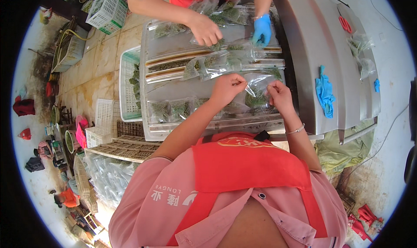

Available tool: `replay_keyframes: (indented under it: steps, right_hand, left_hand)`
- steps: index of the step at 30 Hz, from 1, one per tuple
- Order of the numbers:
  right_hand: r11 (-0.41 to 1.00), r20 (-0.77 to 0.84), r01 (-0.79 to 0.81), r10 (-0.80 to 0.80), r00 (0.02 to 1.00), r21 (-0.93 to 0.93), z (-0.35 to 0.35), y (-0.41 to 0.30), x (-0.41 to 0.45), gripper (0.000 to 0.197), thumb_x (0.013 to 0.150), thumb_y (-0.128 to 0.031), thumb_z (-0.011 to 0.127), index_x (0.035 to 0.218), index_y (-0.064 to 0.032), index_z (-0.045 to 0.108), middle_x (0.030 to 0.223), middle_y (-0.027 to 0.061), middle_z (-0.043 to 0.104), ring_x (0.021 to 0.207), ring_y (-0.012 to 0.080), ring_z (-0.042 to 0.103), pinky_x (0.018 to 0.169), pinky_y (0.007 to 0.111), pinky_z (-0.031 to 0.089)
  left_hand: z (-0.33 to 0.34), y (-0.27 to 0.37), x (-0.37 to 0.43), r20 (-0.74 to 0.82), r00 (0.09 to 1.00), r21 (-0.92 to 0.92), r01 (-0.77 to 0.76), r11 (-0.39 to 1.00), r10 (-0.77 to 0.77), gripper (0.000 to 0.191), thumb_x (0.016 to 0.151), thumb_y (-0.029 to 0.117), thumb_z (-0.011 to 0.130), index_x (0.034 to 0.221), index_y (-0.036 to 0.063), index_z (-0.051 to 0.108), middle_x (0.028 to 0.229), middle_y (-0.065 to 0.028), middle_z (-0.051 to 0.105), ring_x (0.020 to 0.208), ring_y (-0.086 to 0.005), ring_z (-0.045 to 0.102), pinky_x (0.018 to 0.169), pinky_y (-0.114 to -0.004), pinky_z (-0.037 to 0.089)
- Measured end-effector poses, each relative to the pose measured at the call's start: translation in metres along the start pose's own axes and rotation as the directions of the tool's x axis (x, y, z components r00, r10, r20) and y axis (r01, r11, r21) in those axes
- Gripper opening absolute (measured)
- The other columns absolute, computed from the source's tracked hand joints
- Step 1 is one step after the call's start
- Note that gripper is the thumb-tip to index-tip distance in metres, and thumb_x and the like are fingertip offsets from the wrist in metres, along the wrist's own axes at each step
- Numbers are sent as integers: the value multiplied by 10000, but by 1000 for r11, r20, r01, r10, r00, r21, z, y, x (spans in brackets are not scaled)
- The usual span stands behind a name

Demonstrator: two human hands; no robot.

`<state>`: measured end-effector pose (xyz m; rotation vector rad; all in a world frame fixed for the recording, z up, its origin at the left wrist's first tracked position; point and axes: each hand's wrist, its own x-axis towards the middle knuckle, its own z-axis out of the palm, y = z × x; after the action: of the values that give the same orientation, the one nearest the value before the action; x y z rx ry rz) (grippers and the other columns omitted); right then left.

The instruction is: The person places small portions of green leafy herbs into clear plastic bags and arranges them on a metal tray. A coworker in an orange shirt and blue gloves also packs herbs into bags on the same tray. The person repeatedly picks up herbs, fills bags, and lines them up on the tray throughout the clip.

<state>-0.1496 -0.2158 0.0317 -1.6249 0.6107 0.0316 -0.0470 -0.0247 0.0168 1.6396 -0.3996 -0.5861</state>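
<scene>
A clear plastic bag [255, 97] of small green plant pieces lies before me on the metal bed [182, 91] of what looks like a vacuum-sealing machine. My left hand [230, 88] pinches it near its upper left part. At its right edge, the fingers of my right hand [280, 96] grip the film. Filled bags [180, 109] lie in a row along the near sealing strip, partly hidden by my left forearm. Farther up, more filled bags [211, 65] rest across the middle strips.
Across the bed, a co-worker's bare hand [205, 30] and blue-gloved hand [261, 30] handle bags. The raised steel lid [312, 52] stands right, with a blue glove [324, 93] and red-handled scissors [345, 24]. A white crate [126, 85] adjoins the bed's left side; stacked crates [130, 144] stand nearer.
</scene>
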Motion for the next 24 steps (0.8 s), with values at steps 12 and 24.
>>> replay_keyframes:
  steps: [12, 24]
  right_hand:
    - [532, 273, 277, -88, 958, -800, 56, 36, 107, 214, 717, -192, 645, 844, -24, 608, 835, 216, 626, 801, 366, 616, 728, 440, 478]
    - [526, 57, 132, -156, 986, -840, 40, 12, 121, 190, 784, -90, 505, 952, -45, 581, 927, 230, 613, 854, 383, 611, 732, 461, 506]
  left_hand:
    - [-21, -24, 24, -2, 986, 896, 76, 437, -167, 329, 655, 292, 695, 909, 87, 661, 861, -120, 668, 833, -294, 644, 689, -415, 503]
    - [4, -7, 41, 206, 923, 906, -306, 294, 326, 270, 741, 276, 635, 861, 88, 481, 768, -76, 579, 643, -313, 611, 559, -440, 471]
